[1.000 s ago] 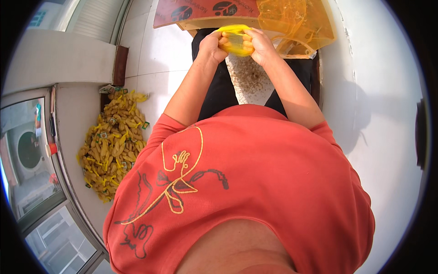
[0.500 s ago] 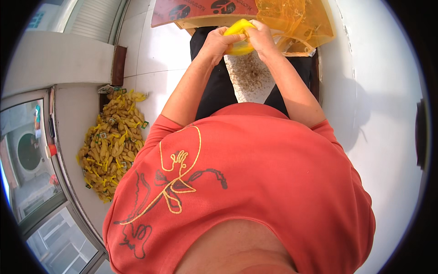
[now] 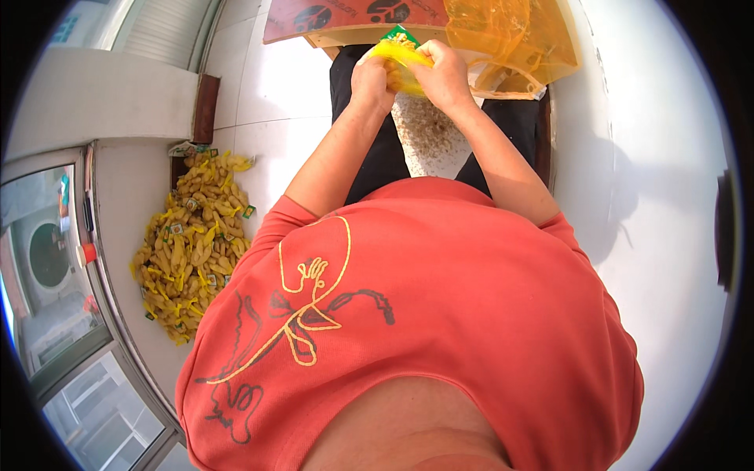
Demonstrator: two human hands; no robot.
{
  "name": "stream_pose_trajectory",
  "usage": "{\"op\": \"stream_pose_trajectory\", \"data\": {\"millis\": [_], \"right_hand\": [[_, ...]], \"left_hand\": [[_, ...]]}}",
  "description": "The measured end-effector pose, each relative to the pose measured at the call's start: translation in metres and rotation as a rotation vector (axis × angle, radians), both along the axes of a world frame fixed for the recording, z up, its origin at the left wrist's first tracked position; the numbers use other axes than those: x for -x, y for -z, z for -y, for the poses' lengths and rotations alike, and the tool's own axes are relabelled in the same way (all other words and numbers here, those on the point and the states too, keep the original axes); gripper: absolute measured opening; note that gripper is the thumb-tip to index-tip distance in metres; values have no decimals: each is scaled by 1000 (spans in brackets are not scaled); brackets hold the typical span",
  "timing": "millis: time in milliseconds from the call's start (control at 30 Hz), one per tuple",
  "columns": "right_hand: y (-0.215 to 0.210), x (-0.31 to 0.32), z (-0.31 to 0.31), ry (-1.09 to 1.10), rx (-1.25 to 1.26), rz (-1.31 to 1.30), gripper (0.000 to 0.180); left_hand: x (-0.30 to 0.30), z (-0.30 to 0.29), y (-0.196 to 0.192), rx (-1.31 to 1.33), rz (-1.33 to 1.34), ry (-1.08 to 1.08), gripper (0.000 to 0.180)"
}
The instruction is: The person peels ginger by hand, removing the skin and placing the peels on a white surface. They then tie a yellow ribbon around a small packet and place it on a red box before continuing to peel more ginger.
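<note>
Between my two hands I hold a yellow mesh bag (image 3: 400, 56) above my lap. A green label (image 3: 401, 34) shows at its far end. My left hand (image 3: 372, 81) grips the bag's left side, some of its fingers tucked behind or inside the mesh. My right hand (image 3: 445, 76) pinches the right side with the thumb on top. Whether anything lies in the bag cannot be made out. Just beyond my hands is the edge of a red-topped table (image 3: 345, 21).
An orange mesh sack (image 3: 514, 39) lies at the table's right end. On the floor to my left is a heap of filled yellow mesh bags (image 3: 192, 243) with small green labels. Brown crumbs (image 3: 428, 129) cover a pale surface between my knees. A white wall (image 3: 652, 196) stands close on my right.
The bag has been turned and spread between my hands, so its green label now shows at the far end. My left hand has come slightly lower and my grip has shifted.
</note>
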State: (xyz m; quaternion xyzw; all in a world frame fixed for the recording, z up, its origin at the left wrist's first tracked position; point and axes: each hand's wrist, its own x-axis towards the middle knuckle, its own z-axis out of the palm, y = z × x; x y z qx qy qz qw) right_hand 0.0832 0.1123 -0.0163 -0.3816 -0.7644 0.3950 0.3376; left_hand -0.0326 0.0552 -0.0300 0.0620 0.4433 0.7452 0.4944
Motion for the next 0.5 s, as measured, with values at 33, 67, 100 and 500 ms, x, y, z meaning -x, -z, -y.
{"op": "stream_pose_trajectory", "data": {"millis": [33, 67, 100, 500], "right_hand": [[3, 1, 1, -9, 56, 38, 23], [9, 1, 1, -31, 194, -29, 23], [16, 2, 1, -53, 332, -96, 24], [6, -3, -21, -187, 310, -60, 12]], "left_hand": [[-1, 0, 4, -29, 2, -16, 18], [-1, 0, 9, -58, 5, -29, 19], [-1, 0, 13, -65, 3, -22, 18], [9, 10, 4, 33, -266, 299, 20]]}}
